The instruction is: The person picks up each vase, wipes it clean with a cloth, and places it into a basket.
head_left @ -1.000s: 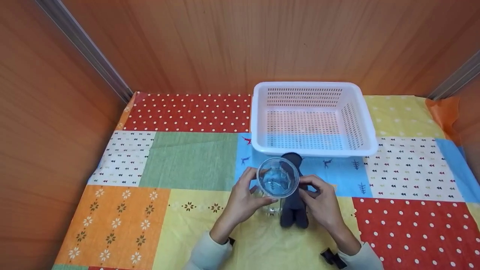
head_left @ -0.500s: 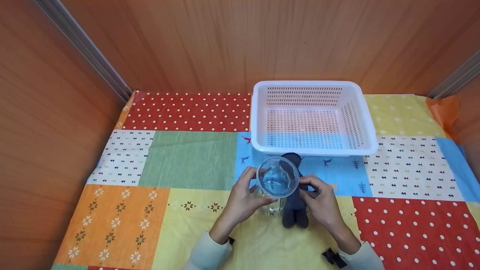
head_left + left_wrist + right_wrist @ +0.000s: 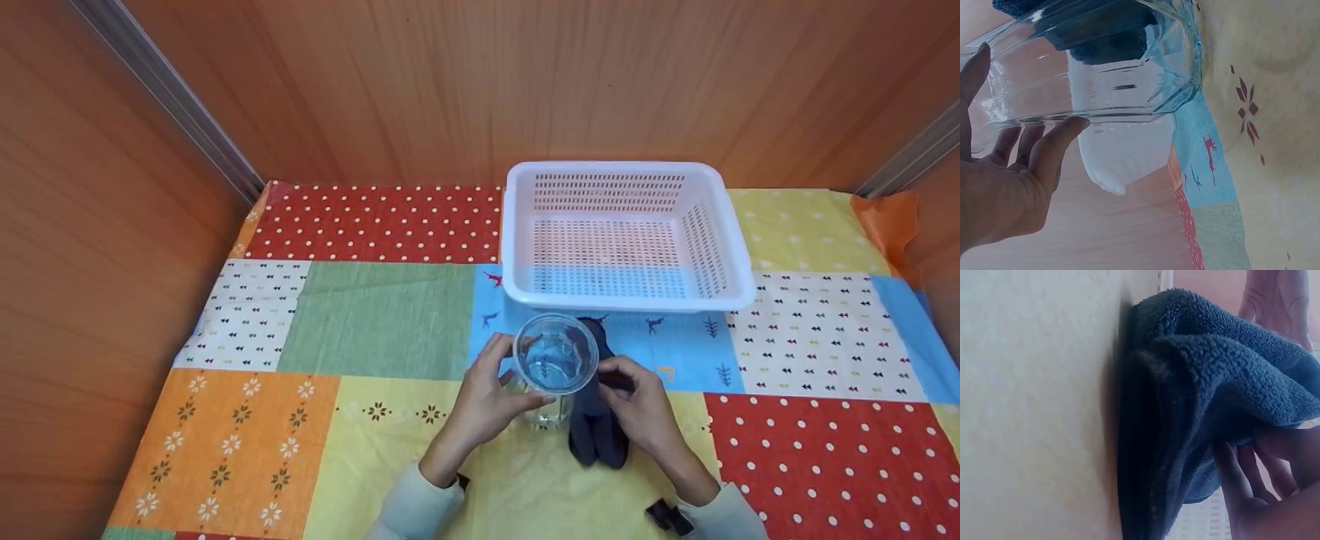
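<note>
A tall clear glass (image 3: 556, 360) with a round rim stands upright in the head view. My left hand (image 3: 486, 397) grips its side, thumb toward me and fingers on the far side. In the left wrist view the glass (image 3: 1123, 95) shows a faceted base close to the cloth, with dark terry fabric behind its wall. Directly right of the glass is a dark grey towel (image 3: 598, 439), folded and bunched lengthwise. My right hand (image 3: 641, 405) pinches the towel near its middle. Up close in the right wrist view, the towel (image 3: 1230, 377) drapes in loose folds over the thumb and fingers.
A white perforated plastic basket (image 3: 626, 304) sits just beyond the towel, with nothing seen inside. The patchwork tablecloth (image 3: 382, 322) spreads under everything. Wood-grain panels (image 3: 450, 90) enclose the back and sides.
The towel's far end has drawn back from the basket toward me, and its near end has shifted slightly right and spread. The left hand and glass stay in place.
</note>
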Motion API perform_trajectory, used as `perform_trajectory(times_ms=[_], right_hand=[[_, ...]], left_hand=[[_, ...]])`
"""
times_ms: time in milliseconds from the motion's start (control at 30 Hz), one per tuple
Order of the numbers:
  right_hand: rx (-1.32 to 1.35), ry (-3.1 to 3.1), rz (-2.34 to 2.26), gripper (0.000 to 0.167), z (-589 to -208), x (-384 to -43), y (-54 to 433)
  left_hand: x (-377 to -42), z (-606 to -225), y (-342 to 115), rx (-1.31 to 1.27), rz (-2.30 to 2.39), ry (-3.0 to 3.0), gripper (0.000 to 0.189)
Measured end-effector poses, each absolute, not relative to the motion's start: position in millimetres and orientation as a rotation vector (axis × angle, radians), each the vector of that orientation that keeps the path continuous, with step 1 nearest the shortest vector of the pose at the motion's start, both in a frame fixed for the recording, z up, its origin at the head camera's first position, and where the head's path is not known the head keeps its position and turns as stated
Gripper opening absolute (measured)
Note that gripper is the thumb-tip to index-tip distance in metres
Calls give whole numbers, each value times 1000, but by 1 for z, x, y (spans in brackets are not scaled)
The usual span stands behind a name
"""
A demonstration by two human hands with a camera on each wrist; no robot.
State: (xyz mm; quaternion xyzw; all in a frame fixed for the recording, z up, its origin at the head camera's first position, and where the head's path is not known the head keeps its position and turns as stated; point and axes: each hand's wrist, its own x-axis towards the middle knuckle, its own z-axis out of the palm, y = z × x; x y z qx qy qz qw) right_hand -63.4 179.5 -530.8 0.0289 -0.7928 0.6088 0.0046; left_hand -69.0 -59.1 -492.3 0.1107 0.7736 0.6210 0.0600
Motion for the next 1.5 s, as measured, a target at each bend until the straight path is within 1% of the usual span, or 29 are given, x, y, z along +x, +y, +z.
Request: perform_trajectory(times_ms=[167,433,567,933,1233,1500], right_hand=[[141,-2442,1896,24,-529,-62,178],[247,-2367,1897,26,-504,-59,174],[255,-2357,1881,25,-499,-58,173],[277,-2390,1868,27,-516,-60,177],[180,-2449,1862,26,-532,-63,180],[115,-2492,1878,25,-537,-62,181]], left_hand=[[-69,-492,-59,315,1861,2356,65],[-69,-491,-58,300,1861,2347,64],[-69,-490,-58,300,1855,2349,65],[-69,-492,-59,321,1869,2341,64],[-68,-491,-59,317,1869,2356,65],[-68,-492,-59,321,1861,2352,66]])
